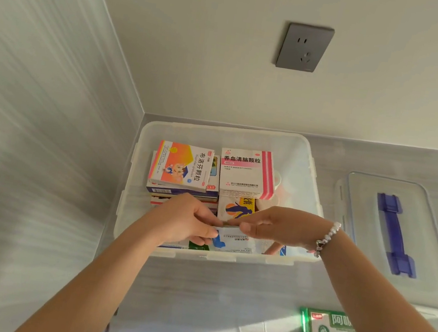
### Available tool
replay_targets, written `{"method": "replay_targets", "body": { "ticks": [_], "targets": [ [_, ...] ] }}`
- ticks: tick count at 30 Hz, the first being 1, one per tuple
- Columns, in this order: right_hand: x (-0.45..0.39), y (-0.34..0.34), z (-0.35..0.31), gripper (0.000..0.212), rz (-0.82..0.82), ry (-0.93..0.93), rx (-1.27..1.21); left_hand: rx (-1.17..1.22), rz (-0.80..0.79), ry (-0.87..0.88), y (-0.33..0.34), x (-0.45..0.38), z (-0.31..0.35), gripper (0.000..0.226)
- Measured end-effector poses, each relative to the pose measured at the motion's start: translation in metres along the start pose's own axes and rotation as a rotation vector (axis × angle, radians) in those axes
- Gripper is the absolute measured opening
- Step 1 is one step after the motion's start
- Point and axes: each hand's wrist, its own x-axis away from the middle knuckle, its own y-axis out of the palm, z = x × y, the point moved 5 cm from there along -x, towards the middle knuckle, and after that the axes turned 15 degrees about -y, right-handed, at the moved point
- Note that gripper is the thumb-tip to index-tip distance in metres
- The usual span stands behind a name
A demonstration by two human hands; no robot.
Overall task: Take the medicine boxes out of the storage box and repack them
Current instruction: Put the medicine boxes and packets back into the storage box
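Note:
A translucent storage box [310,163] stands on the grey counter in the corner, with several medicine boxes inside. An orange box [182,165] tops a stack at the left. A pink-and-white box [245,171] lies beside it, and a yellow box [237,207] shows below that. My left hand [189,221] and my right hand [280,225] both reach into the box's near side. Their fingers pinch a white-and-blue box [231,241] from the left and the right. That box is partly hidden behind my hands.
The storage box's clear lid [427,256] with a blue handle [393,233] lies on the counter to the right. A green medicine box [329,329] rests on the counter at the near right. A grey wall socket [304,47] sits above. Walls close the left and back.

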Motion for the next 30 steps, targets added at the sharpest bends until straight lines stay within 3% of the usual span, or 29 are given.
{"method": "replay_targets", "body": {
  "ticks": [3,6,14,20,26,30],
  "targets": [
    [-0.003,0.003,0.0,0.044,-0.005,-0.01,-0.127,0.014,0.049,-0.011,-0.007,0.002,-0.007,0.021],
    [-0.006,0.006,0.002,0.039,0.0,-0.018,-0.195,-0.035,-0.002,-0.014,-0.006,0.004,-0.01,0.019],
    [-0.005,0.004,0.002,0.036,0.033,-0.048,0.042,-0.086,0.046,0.002,0.003,-0.003,-0.005,0.02],
    [-0.005,0.003,0.0,0.034,0.069,-0.032,-0.011,-0.175,-0.002,0.02,0.003,0.002,-0.004,0.03],
    [0.001,0.003,-0.01,0.037,0.113,-0.018,0.04,-0.217,0.049,0.041,0.001,0.007,-0.001,0.036],
    [0.015,-0.002,-0.021,0.028,0.251,-0.057,0.102,-0.291,0.2,0.11,-0.002,0.019,0.003,0.039]
  ]
}}
